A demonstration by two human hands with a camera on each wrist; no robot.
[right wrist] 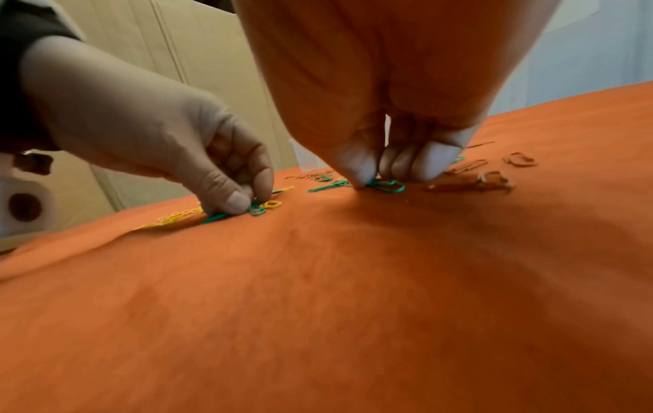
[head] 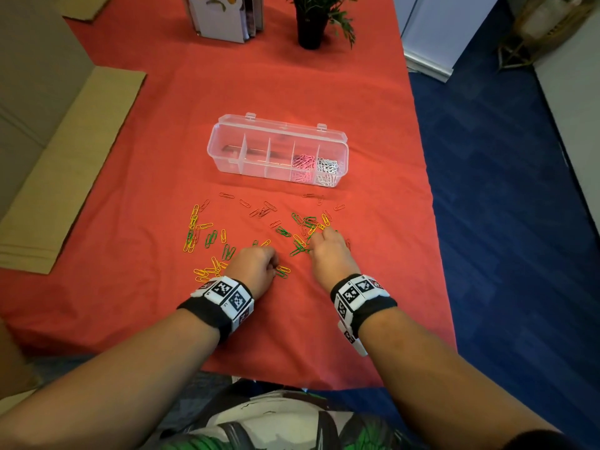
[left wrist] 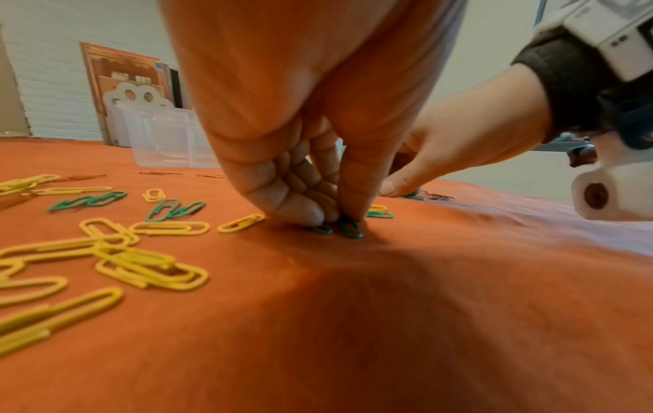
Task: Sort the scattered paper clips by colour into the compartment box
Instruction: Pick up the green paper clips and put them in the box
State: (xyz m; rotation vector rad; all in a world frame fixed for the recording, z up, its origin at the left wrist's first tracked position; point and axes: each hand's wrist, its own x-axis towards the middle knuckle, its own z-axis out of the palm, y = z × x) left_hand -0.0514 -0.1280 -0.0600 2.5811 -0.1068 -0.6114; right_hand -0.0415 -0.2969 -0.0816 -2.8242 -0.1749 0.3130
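Observation:
A clear compartment box [head: 227, 131] stands open mid-table; pink clips [head: 302, 164] fill its fourth cell and white clips [head: 328, 167] its right end cell. Yellow clips [head: 207, 271], green clips [head: 211, 238] and red clips [head: 263, 211] lie scattered on the cloth in front of it. My left hand [left wrist: 335, 218] is curled down and pinches a green clip [left wrist: 350, 229] that still lies on the cloth. My right hand [right wrist: 385, 173] is curled over another green cluster [right wrist: 386, 185], thumb and fingertips pinching a clip there.
A red cloth [head: 292, 319] covers the table, and its right edge drops to blue floor [head: 503, 222]. A potted plant [head: 311, 24] and a card stand [head: 224, 17] sit at the far end. Flat cardboard [head: 65, 164] lies on the left.

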